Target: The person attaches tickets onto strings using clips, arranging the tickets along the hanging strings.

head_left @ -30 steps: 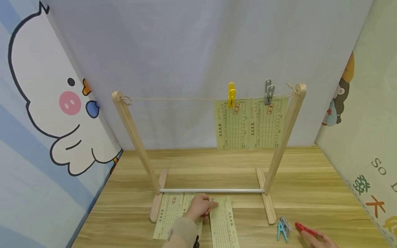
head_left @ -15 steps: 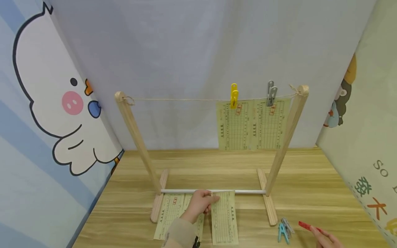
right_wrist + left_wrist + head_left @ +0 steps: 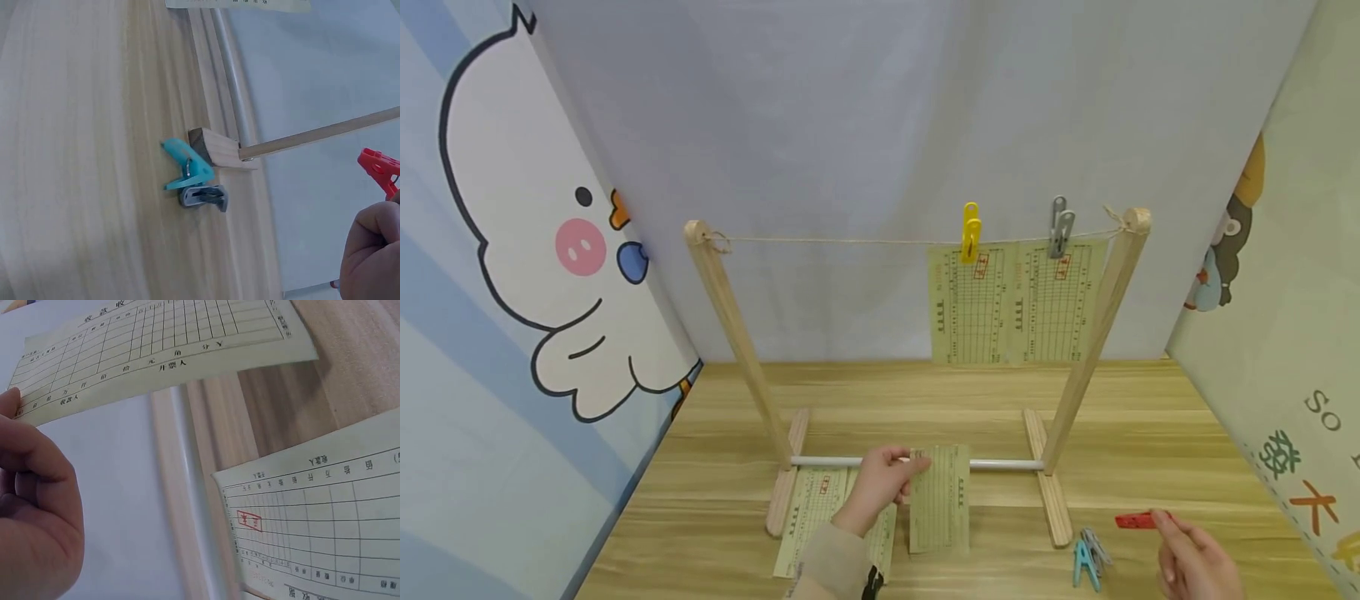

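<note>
My left hand (image 3: 880, 487) pinches a pale green printed receipt slip (image 3: 942, 504) by its upper left corner, thumb across the front. In the left wrist view that slip (image 3: 156, 350) slants above the table, apart from another slip (image 3: 312, 512) with a red stamp below it. Two slips (image 3: 816, 508) lie by the rack's left foot, partly covered by my left forearm. Over at the right, my right hand (image 3: 1198, 554) pinches a red clothespin (image 3: 1135, 521) between thumb and fingers, raised off the table; the right wrist view shows its red jaws (image 3: 378, 164) pointing away from the hand.
A wooden rack (image 3: 730, 333) carries a string (image 3: 835, 241) between its posts. Two slips (image 3: 973, 325) hang there under a yellow clothespin (image 3: 971, 233) and a grey one (image 3: 1062, 229). A blue clothespin (image 3: 1084, 565) and another grey clothespin (image 3: 1096, 546) lie beside the right foot (image 3: 1052, 508).
My left hand has lifted the slip off the table and moved it slightly away from me. My right hand has raised the red clothespin and turned it more level.
</note>
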Motion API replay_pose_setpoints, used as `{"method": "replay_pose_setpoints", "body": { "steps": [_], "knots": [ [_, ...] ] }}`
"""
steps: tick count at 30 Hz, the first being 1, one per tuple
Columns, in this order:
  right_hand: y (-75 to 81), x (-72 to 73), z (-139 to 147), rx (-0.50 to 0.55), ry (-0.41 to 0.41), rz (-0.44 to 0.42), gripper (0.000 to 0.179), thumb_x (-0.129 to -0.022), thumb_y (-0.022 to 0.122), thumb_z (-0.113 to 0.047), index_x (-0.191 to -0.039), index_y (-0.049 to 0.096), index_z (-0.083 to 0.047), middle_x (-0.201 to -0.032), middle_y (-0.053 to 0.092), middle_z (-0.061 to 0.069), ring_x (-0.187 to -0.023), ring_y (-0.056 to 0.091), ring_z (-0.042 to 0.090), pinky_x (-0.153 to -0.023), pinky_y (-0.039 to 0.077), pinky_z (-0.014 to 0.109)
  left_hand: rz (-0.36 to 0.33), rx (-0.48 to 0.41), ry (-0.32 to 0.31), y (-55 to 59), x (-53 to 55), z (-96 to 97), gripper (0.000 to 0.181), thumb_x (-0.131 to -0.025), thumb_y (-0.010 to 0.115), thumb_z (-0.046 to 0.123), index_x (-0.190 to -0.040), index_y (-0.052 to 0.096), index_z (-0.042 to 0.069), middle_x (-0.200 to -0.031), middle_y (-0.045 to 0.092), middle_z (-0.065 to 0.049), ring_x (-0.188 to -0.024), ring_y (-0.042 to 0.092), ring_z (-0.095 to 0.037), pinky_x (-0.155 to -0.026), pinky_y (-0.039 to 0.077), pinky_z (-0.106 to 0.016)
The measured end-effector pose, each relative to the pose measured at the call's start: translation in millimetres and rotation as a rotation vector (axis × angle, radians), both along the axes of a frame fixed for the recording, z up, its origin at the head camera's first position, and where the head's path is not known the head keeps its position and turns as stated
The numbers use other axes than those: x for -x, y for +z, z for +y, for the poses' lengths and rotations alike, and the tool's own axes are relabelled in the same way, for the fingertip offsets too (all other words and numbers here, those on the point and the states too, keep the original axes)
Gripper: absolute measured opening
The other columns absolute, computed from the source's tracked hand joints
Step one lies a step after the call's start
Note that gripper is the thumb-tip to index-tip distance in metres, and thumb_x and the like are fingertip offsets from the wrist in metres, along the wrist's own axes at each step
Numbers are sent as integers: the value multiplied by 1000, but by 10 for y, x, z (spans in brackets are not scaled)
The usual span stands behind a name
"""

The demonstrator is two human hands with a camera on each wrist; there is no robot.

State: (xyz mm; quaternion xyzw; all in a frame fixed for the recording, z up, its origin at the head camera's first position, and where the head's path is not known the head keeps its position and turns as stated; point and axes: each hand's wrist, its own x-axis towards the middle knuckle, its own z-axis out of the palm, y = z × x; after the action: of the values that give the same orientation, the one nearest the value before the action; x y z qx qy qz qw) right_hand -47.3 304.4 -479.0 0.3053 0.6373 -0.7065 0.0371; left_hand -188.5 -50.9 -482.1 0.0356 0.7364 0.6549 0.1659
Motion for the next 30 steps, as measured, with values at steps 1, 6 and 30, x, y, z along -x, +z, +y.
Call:
{"method": "replay_pose_setpoints", "body": {
  "steps": [1,6,30],
  "knots": [
    [29,7,-14,0,11,26,32,-96,58,-52,-74,59,-29,-51,43,-7,-41,30,14,-46,23,44,7,0,0,19,-1,-6,22,-90,72,24,-92,63,5,-57,49,8,-47,42,-3,-45,39,-17],
    [172,51,-93,-6,28,160,28,-99,55,-47,-79,64,-31,-51,43,-8,-44,21,24,-46,17,46,47,5,1,108,0,-41,23,-91,71,26,-92,64,4,-58,50,8,-49,44,-4,-47,40,-16],
    [583,266,-373,-172,176,365,20,-101,58,-25,-90,75,-26,-53,44,-6,-47,25,23,-46,19,40,145,17,-7,615,42,-284,28,-89,74,24,-101,73,-1,-70,57,5,-52,46,-4,-55,44,-19]
  ]
}}
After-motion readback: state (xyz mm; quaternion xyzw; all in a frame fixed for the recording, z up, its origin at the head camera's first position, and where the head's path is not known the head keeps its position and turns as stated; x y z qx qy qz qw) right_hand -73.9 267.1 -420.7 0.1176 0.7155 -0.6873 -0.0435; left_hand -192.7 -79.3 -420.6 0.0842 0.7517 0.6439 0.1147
